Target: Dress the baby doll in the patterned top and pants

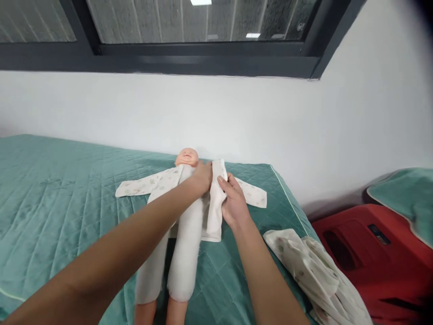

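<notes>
A baby doll [187, 157] lies on its back on the green quilted cover, head toward the wall. White padding wraps its body and legs. Its arm on the left is inside the sleeve of a white patterned baby shirt [165, 181], whose front is spread apart. My right hand [233, 198] pinches the edge of the shirt's front panel on the right, thumb on top. My left hand [203, 175] reaches across the doll's chest to the same panel near the shoulder; its fingers are bent in and partly hidden. Beyond my right hand the other sleeve stretches out to the right.
The green quilted cover [67, 189] spreads over the bed. A crumpled white patterned garment [311, 271] lies at its right edge. Beside the bed stands a red plastic object [368, 243] with green cloth [406, 189] over it. A white wall and dark window frame [203, 58] rise behind.
</notes>
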Tool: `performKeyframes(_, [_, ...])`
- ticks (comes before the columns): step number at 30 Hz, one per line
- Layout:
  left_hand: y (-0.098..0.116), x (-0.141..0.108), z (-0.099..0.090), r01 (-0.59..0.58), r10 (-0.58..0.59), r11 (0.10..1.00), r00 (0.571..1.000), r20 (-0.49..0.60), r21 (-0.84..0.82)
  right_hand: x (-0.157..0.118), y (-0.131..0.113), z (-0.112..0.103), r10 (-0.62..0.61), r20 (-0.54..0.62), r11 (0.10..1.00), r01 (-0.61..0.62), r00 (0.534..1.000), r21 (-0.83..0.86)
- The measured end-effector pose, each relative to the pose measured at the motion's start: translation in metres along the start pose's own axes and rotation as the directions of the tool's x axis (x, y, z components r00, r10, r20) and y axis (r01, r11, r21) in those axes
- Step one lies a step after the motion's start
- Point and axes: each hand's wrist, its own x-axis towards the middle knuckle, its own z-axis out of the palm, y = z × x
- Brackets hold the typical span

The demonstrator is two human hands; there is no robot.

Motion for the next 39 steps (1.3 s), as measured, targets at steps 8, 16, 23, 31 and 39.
performKeyframes(8, [-0.056,-0.032,-0.040,0.113,-0.125,0.949,0.992,-0.022,-0.295,-0.014,0.007,0.018,0.040,0.245,0.932,0.052,0.969,-0.359])
performKeyframes(16, [-0.062,-0.043,-0.048,0.100,0.010,0.851,0.978,0.206,-0.516,-0.027,0.014,0.036,0.016,0.334,0.574,0.265,0.943,-0.775])
performKeyframes(23, [-0.060,-0.034,-0.033,0.167,-0.177,0.871,0.984,0.023,-0.462,-0.037,0.004,0.041,-0.028,0.410,0.351,0.393,0.912,-0.850])
performKeyframes(31, [-0.068,-0.031,-0.023,0.302,-0.456,0.755,0.879,-0.136,-0.582,-0.053,-0.003,0.053,0.050,0.336,0.047,0.333,0.941,-0.942])
performKeyframes(39, [-0.080,-0.026,-0.007,0.261,-0.469,0.745,0.859,-0.204,-0.614,-0.069,0.003,0.069,0.145,0.522,0.106,0.511,0.840,-0.853])
